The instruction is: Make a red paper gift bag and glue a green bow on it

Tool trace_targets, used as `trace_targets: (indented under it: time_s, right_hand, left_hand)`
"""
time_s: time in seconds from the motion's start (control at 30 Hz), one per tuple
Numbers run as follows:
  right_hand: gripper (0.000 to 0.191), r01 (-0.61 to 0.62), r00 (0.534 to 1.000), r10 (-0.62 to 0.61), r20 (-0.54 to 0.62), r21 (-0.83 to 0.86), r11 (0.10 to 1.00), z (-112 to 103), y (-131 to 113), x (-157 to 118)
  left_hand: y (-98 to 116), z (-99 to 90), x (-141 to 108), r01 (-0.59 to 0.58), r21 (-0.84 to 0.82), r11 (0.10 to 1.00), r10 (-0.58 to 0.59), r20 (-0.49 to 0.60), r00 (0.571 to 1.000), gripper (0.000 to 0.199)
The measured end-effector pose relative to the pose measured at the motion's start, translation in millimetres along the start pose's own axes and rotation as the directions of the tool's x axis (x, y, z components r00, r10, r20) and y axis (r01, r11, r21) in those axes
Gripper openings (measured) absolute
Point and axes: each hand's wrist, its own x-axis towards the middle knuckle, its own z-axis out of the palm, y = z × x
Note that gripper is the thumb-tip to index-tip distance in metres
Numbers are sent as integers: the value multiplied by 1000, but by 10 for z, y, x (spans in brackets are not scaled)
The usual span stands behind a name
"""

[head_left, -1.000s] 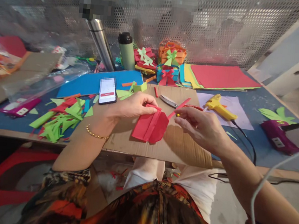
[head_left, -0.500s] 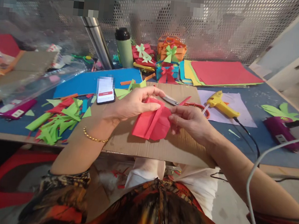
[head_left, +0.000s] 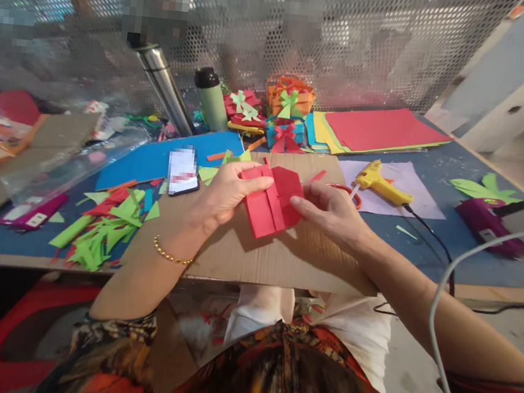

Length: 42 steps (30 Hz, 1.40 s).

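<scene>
Between my two hands is a folded red paper piece (head_left: 273,207), held above a cardboard sheet (head_left: 219,257). My left hand (head_left: 230,190) grips its left side, thumb on top and fingers behind. On the right edge, my right hand (head_left: 328,209) pinches the paper with its thumb in front; the other fingers are partly hidden. A raised strip runs down the paper's middle, and a flap with angled corners spreads to the right. Just beyond my right hand lie the red handles of scissors (head_left: 355,198), mostly covered from view.
A yellow glue gun (head_left: 384,183) rests on lilac paper (head_left: 422,190), its cord trailing right. Green and red paper scraps (head_left: 111,219) and a phone (head_left: 183,173) lie left. Behind stand a green bottle (head_left: 212,102), small paper baskets (head_left: 287,131) and stacked coloured sheets (head_left: 384,131).
The red paper has turned and tilted, its flap now lifted and spread upward. Both hands have shifted their hold on it, and the left fingers have moved in behind the paper.
</scene>
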Motion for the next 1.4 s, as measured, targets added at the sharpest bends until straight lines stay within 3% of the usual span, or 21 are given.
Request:
trace_targets:
  time_s: [0.17,0.37,0.6,0.8,1.03,1.4]
  right_hand:
    - [32,-60,996,66,-57,97,993,-16,67,45]
    - [36,-17,997,19,-72,33,999,-130,111,71]
    - [36,-18,994,25,-106,69,997,-155,69,29]
    - [34,-20,994,36,-100,157,987,-161,71,2]
    - [39,-48,989,85,-124,277,960,-124,63,-11]
    - [26,-53,975,133,-180,393,918,-90,-27,-4]
  left_hand:
    - [49,-12,-6,34,2,999,-34,-9,999,32]
    - [128,-58,-48,90,106,990,-98,66,993,26]
    - [86,-37,-51,-63,185,981,50,73,996,23]
    - [85,-58,-53,-71,201,977,59,64,996,26]
    - [102,-53,-59,-36,164,986,26,62,998,27]
    - [154,-48,-55,43,75,996,-43,0,999,18]
